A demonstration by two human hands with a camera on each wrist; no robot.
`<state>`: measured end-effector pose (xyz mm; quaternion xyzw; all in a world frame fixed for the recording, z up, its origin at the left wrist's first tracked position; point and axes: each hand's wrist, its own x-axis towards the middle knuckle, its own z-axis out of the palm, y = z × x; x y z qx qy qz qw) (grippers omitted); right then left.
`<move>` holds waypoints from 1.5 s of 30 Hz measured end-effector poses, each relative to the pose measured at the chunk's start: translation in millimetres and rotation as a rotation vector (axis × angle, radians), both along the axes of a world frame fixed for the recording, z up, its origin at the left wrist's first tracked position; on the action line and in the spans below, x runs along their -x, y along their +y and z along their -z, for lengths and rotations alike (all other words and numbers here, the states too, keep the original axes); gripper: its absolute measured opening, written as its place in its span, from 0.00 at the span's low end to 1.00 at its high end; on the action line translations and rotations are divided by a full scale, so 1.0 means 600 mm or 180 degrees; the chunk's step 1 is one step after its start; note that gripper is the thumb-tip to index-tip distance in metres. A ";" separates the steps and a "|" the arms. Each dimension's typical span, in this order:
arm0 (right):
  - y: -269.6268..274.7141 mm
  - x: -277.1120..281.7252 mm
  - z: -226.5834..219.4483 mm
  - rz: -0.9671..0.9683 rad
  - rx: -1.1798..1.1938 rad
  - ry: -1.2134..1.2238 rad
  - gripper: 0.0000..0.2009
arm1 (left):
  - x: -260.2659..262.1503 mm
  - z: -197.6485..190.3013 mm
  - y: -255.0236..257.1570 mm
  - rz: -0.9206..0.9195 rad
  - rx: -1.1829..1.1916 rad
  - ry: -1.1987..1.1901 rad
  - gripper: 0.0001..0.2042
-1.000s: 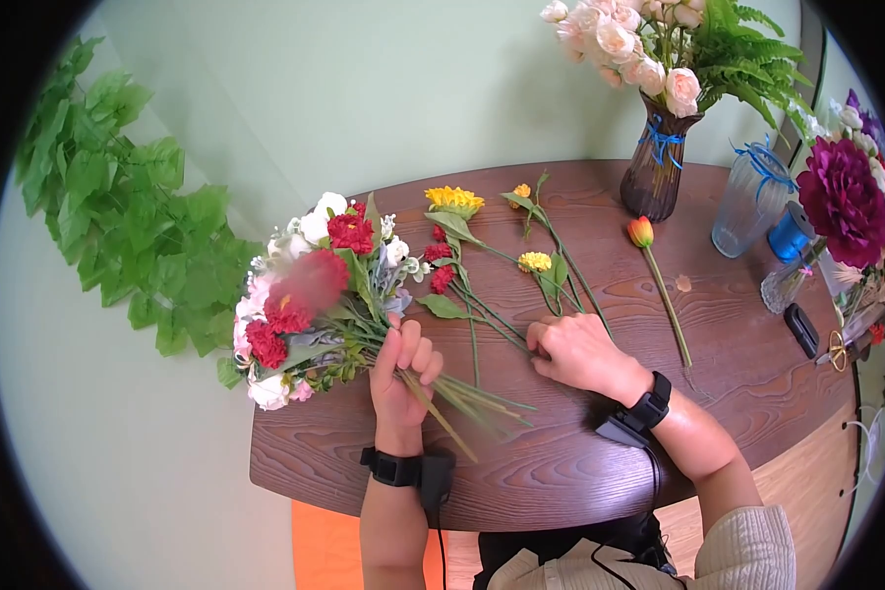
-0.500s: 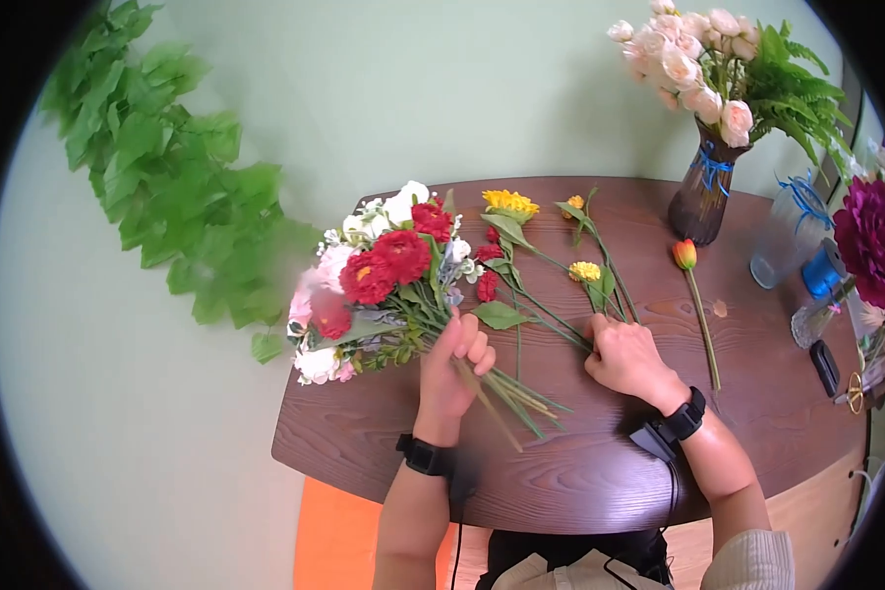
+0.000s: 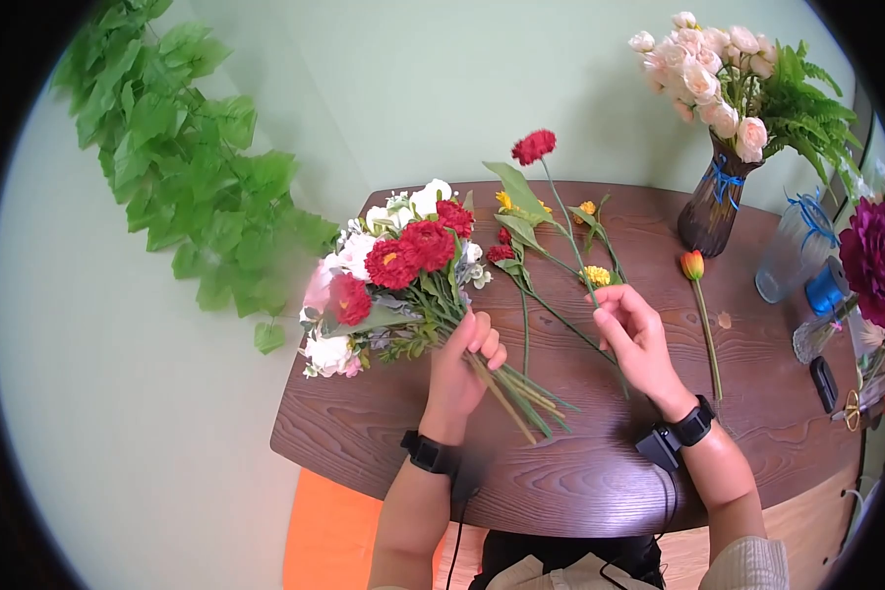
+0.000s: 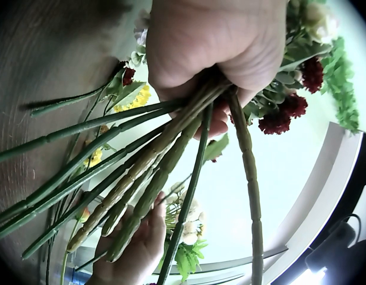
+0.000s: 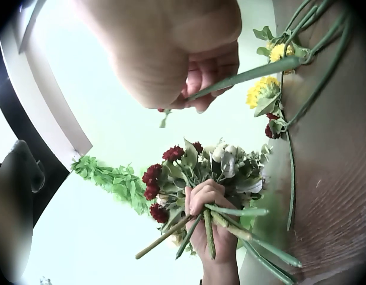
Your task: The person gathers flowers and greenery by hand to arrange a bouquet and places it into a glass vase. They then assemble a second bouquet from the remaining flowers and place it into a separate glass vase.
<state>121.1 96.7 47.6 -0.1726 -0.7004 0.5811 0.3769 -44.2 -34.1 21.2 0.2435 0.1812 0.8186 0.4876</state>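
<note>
In the head view my left hand (image 3: 462, 369) grips a bouquet (image 3: 393, 265) of red, white and pink flowers by its bundled stems. Those stems (image 4: 153, 160) fan out below the fist in the left wrist view. My right hand (image 3: 634, 339) pinches a single red flower (image 3: 534, 147) by its green stem (image 5: 248, 77), bloom upward, to the right of the bouquet. Under and behind it, a yellow flower (image 3: 597, 276) and small red blooms (image 3: 500, 253) on long stems lie on the table (image 3: 580, 472). An orange tulip (image 3: 693, 265) lies further right.
A dark vase (image 3: 710, 211) of pale pink roses stands at the back right. Beside it are a clear blue-tinted vase (image 3: 787, 261), a blue ribbon spool (image 3: 826, 287) and scissors (image 3: 853, 408). A leafy green vine (image 3: 187, 167) hangs on the left wall.
My right hand has risen from among the stems on the table with a red flower between its fingers. The left hand keeps its grip on the bouquet. The head view has shifted.
</note>
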 end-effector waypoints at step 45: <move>-0.072 0.006 0.013 -0.0009 -0.2288 -0.0396 0.05 | -0.043 -0.014 0.008 -0.0505 0.0375 0.0721 0.05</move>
